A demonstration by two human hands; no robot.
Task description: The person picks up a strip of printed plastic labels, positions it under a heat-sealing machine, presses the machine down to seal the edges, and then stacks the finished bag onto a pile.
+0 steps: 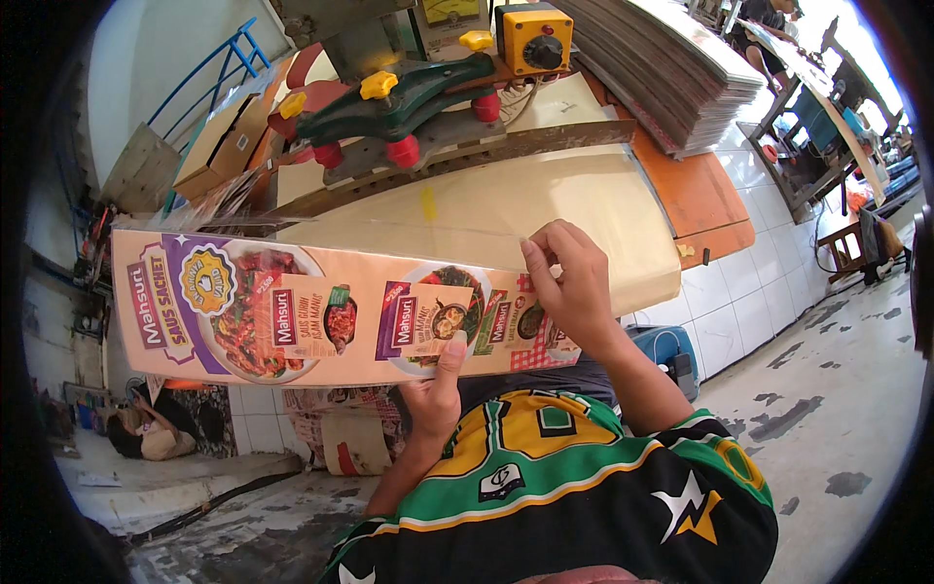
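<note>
A long printed card panel (365, 316), peach and purple with pictures of food and sauce packets, lies across in front of me, tilted slightly. My left hand (438, 391) grips its near edge, thumb flat on the printed face and the other fingers hidden beneath. Along the far edge sticks out a strip of clear plastic film (331, 231). At the panel's right end my right hand (572, 277) is closed, thumb and fingertips pinching at the film's corner. Beyond the panel spreads a cream-coloured sheet (545, 195) on the work table.
Behind the sheet stands a dark green machine clamp (394, 112) with yellow knobs and red feet, above a metal bar (486, 151). A yellow control box (533, 41), a tall stack of sheets (662, 73) and an open cardboard box (224, 146) surround it. Other people sit far off.
</note>
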